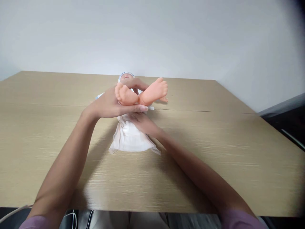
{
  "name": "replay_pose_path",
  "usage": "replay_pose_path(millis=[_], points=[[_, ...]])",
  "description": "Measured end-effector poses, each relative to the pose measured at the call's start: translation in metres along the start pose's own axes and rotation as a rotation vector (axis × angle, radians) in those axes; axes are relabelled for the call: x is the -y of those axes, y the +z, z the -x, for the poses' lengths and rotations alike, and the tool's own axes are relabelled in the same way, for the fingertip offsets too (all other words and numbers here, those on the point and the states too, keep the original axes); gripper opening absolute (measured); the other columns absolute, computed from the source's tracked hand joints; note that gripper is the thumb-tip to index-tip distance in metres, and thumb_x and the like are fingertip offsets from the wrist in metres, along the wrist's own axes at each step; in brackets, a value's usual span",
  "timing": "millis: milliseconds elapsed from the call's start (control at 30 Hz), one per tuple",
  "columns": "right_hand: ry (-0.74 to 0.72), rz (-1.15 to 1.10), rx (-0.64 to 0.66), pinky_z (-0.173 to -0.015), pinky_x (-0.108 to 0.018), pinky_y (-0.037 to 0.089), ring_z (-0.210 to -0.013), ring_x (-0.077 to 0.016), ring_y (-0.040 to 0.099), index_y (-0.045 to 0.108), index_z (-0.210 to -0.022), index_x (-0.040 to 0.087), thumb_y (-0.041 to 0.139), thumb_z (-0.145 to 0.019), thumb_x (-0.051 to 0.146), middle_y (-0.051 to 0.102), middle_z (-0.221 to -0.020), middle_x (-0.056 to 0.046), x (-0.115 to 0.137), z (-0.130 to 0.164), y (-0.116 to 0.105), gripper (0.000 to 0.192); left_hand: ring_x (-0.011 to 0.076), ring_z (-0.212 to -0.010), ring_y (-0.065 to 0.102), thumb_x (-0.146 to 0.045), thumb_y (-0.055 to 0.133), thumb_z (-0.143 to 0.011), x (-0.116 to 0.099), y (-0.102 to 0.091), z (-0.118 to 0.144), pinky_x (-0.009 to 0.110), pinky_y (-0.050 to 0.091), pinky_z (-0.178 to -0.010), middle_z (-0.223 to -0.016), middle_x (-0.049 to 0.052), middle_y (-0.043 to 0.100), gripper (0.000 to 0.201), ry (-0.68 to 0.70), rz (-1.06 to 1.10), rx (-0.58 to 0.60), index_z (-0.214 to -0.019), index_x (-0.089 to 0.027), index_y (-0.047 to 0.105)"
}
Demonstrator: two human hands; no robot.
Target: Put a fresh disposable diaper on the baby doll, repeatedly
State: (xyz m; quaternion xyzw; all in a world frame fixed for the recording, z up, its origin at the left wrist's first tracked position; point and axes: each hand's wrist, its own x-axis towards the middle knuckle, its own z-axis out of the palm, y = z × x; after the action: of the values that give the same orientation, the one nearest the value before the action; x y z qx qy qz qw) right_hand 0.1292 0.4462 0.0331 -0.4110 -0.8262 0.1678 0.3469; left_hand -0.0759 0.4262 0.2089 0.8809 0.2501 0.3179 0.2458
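Note:
A baby doll [154,92] lies on its back, head toward the wall, its feet raised toward me. My left hand [107,101] is closed around its crossed lower legs, the thumb lying across the near side. Beneath the legs spreads a white diaper [133,140], its near end flared out on the table. My right hand [144,122] rests low on the diaper, under the raised feet. Its fingertips are hidden by the doll and slightly blurred, so I cannot tell whether they grip. Much of the doll's body is hidden behind my hands.
The wooden table [59,136] has a seam running across it. A pale wall [152,38] rises behind its far edge. A dark object [286,117] stands beyond the right edge. A white cable [14,211] hangs at the near left.

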Motion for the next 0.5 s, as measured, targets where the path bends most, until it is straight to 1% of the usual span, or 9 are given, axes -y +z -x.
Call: replay_pose_path(millis=[33, 67, 167, 233, 300, 367, 433, 500], points=[[0.008, -0.003, -0.003, -0.136, -0.059, 0.042, -0.153, -0.0320, 0.061, 0.071, -0.147, 0.024, 0.053, -0.120, 0.041, 0.071, -0.158, -0.011, 0.000, 0.015, -0.005, 0.037, 0.0356, -0.127, 0.075, -0.065, 0.084, -0.096, 0.001, 0.000, 0.000, 0.053, 0.063, -0.109, -0.125, 0.008, 0.078, 0.050, 0.011, 0.014, -0.006, -0.127, -0.026, 0.076], [0.035, -0.006, -0.029, -0.137, -0.062, 0.040, -0.154, -0.0330, 0.061, 0.070, -0.148, 0.025, 0.053, -0.119, 0.043, 0.072, -0.157, -0.011, -0.001, 0.031, -0.009, 0.038, 0.0345, -0.125, 0.075, -0.065, 0.084, -0.096, 0.001, 0.000, -0.001, 0.052, 0.064, -0.108, -0.125, 0.008, 0.078, 0.050, 0.021, 0.025, -0.012, -0.126, -0.026, 0.076], [0.121, -0.008, -0.197, -0.132, -0.066, 0.045, -0.146, -0.0359, 0.065, 0.067, -0.149, 0.025, 0.060, -0.115, 0.047, 0.073, -0.152, -0.014, 0.003, 0.068, -0.023, 0.042, 0.0323, -0.121, 0.076, -0.065, 0.084, -0.096, 0.003, 0.001, 0.000, 0.048, 0.064, -0.103, -0.125, 0.008, 0.079, 0.050, 0.036, 0.034, -0.006, -0.127, -0.026, 0.076], [0.133, -0.017, -0.326, -0.131, -0.067, 0.047, -0.150, -0.0370, 0.062, 0.059, -0.158, 0.025, 0.067, -0.111, 0.049, 0.068, -0.157, -0.016, 0.012, 0.079, -0.031, 0.053, 0.0305, -0.118, 0.076, -0.063, 0.085, -0.096, 0.003, 0.002, 0.001, 0.046, 0.064, -0.102, -0.125, 0.008, 0.079, 0.050, 0.042, 0.032, 0.000, -0.128, -0.026, 0.076], [0.094, -0.034, -0.427, -0.132, -0.066, 0.046, -0.156, -0.0371, 0.057, 0.049, -0.166, 0.028, 0.074, -0.107, 0.050, 0.061, -0.165, -0.016, 0.024, 0.078, -0.037, 0.068, 0.0289, -0.117, 0.076, -0.062, 0.086, -0.096, 0.003, 0.005, 0.005, 0.043, 0.062, -0.102, -0.128, 0.007, 0.079, 0.051, 0.041, 0.025, 0.009, -0.131, -0.026, 0.076], [0.026, -0.065, -0.483, -0.135, -0.065, 0.045, -0.160, -0.0361, 0.054, 0.043, -0.171, 0.033, 0.079, -0.104, 0.051, 0.057, -0.170, -0.014, 0.036, 0.069, -0.040, 0.078, 0.0282, -0.119, 0.074, -0.061, 0.087, -0.095, 0.003, 0.011, 0.010, 0.042, 0.061, -0.103, -0.130, 0.007, 0.079, 0.052, 0.032, 0.017, 0.027, -0.133, -0.027, 0.076], [-0.044, -0.114, -0.486, -0.136, -0.061, 0.046, -0.162, -0.0345, 0.054, 0.039, -0.173, 0.036, 0.080, -0.104, 0.051, 0.055, -0.173, -0.012, 0.045, 0.058, -0.040, 0.082, 0.0287, -0.123, 0.073, -0.060, 0.088, -0.095, 0.003, 0.020, 0.016, 0.043, 0.059, -0.106, -0.131, 0.006, 0.080, 0.052, 0.036, 0.010, 0.051, -0.134, -0.028, 0.077], [-0.096, -0.152, -0.444, -0.134, -0.056, 0.050, -0.159, -0.0333, 0.058, 0.040, -0.173, 0.034, 0.078, -0.105, 0.049, 0.057, -0.172, -0.012, 0.047, 0.049, -0.040, 0.080, 0.0291, -0.125, 0.071, -0.058, 0.086, -0.097, 0.003, 0.028, 0.023, 0.045, 0.057, -0.111, -0.133, 0.007, 0.080, 0.049, 0.062, 0.016, 0.059, -0.135, -0.028, 0.076]])
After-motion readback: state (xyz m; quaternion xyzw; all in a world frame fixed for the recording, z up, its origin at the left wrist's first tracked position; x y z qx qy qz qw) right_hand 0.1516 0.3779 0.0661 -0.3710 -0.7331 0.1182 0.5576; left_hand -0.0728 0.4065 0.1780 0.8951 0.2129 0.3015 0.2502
